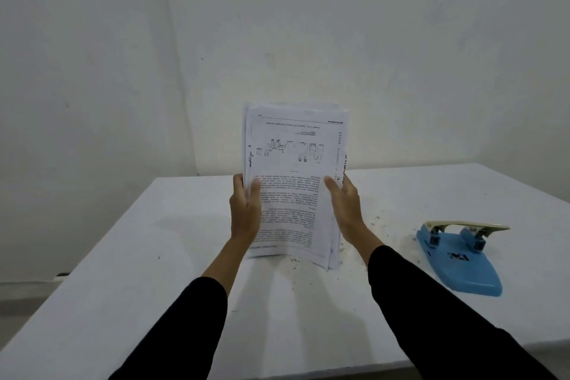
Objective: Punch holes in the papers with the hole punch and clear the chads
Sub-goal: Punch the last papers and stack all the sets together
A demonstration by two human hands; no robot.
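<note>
From the head camera, the two black sleeves come nearest, the left sleeve [185, 327] and the right sleeve [431, 302] reaching up from the lower edge with bare wrists beyond the cuffs. The left hand [245, 210] grasps the left edge of a stack of papers [293, 163], thumb lying on the front sheet and fingers curled behind. The right hand [345, 210] grasps the right edge the same way, thumb on the front and fingers out of sight at the back.

The stack stands upright between the two hands over the middle of the white tabletop [138, 271]. Its lower edge is down at the tabletop surface, though whether it touches cannot be told. The front sheet shows printed text upside down, with a line diagram in its upper half. The sheets are not flush: edges stick out at the top and along the right side.

Small dark chads [377, 217] lie scattered on the tabletop beside the right wrist and under the stack. To the right, well apart from the papers, sits the hole punch [462, 265], with a blue base carrying a black mark and a cream lever raised above it. A pale wall [277, 25] rises behind the tabletop.
</note>
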